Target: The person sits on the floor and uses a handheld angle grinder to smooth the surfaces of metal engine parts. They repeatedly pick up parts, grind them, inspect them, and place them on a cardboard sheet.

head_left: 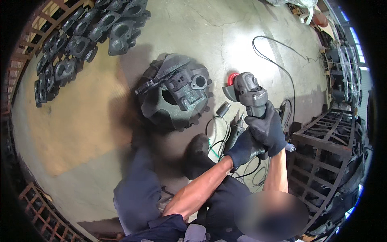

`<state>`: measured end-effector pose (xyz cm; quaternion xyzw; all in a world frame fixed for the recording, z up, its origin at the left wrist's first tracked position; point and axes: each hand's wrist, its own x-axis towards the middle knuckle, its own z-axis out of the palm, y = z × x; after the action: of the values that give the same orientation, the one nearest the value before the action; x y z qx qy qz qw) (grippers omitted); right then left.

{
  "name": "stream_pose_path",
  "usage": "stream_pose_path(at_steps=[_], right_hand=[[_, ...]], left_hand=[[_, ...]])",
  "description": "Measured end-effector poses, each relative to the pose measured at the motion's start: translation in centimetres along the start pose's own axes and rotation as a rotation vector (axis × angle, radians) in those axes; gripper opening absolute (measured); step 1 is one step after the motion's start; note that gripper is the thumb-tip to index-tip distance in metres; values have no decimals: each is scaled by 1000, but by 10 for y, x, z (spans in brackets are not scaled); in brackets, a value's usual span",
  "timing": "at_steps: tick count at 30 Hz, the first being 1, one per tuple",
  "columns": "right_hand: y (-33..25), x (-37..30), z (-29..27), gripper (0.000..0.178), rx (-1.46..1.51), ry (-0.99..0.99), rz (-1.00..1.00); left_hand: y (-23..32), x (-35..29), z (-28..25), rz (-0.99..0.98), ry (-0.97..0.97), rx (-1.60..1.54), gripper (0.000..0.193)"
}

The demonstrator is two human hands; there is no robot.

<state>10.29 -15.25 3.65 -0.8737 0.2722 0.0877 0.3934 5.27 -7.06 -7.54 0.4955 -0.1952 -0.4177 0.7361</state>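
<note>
I hold an angle grinder point(253, 96) with both gloved hands. My right hand point(268, 127) wraps round its body just behind the head. Lower down, my left hand point(244, 150) is closed on the rear part, which the fingers mostly hide. A red disc point(232, 78) shows at the grinder's head beside its guard point(230, 93). To the left of the grinder, apart from it, a dark metal casting point(181, 82) lies on a larger round casting point(155, 111) with a toothed rim. Below the head, a slim straight power tool point(237, 133) lies on the floor.
A dark cylindrical piece point(223, 109) with a cable lies near my boot point(198, 152). Several similar castings point(78, 46) stand in rows at the upper left. A black cable point(293, 80) loops across the floor on the right, near a metal rack point(322, 149).
</note>
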Motion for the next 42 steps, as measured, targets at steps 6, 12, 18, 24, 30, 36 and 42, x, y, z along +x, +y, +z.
stream_pose_path(at_steps=[6,12,18,24,30,36,42], right_hand=[[57,7,20,48,283,124,63],[137,20,49,58,923,-64,119],[194,49,91,54,1266,-154,208],[199,73,129,55,1535,-134,433],[279,100,173,47,348,273,349],[254,119,169,36,-119,173,438],[249,125,165,40,-100,145,446]], left_hand=[[14,-7,-13,-231,93,315,61],[-50,0,-12,-291,281,560,61],[-80,1,-40,-352,157,-184,40],[-120,17,-63,-347,482,414,50],[-119,51,-80,-502,556,695,51],[-141,75,-101,-497,560,708,54],[-160,80,-99,-411,708,941,52]])
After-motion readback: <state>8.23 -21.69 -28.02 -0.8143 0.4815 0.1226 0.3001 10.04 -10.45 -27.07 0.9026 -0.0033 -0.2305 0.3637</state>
